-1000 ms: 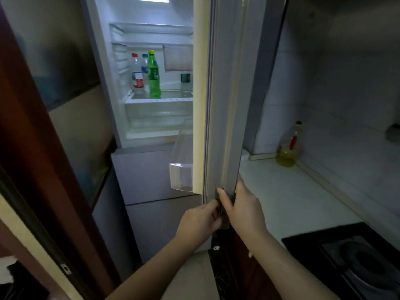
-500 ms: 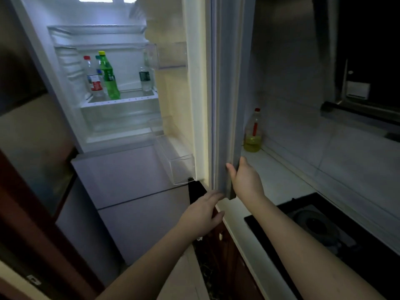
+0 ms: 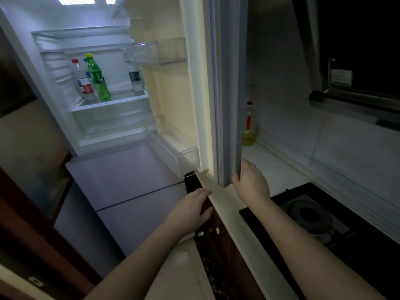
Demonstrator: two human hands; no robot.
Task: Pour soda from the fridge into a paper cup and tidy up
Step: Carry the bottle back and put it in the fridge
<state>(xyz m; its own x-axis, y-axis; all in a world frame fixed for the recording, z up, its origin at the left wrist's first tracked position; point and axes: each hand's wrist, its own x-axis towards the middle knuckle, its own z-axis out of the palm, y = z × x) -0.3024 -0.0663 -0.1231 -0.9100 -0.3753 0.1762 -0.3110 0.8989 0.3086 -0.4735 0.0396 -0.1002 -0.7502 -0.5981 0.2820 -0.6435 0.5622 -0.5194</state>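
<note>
The fridge's upper door [image 3: 225, 105] stands wide open, edge-on to me. On the lit shelf inside stand a green soda bottle [image 3: 97, 80] with a yellow cap, a clear bottle with a red label [image 3: 83, 83] to its left, and a small water bottle [image 3: 135, 79] to the right. My right hand [image 3: 251, 182] rests against the door's lower outer edge. My left hand [image 3: 192, 210] hovers below the door's bottom corner, fingers apart, holding nothing. No paper cup is in view.
A white counter [image 3: 272, 169] runs along the right wall with an oil bottle [image 3: 249, 126] at its back and a black gas hob [image 3: 313, 215] nearer me. A range hood [image 3: 346, 61] hangs above. Closed fridge drawers [image 3: 121, 176] sit below; a dark wooden frame [image 3: 32, 224] stands at left.
The door has swung further open to the right. My left hand has let go of its bottom edge and dropped slightly. My right hand stays on the door's outer edge.
</note>
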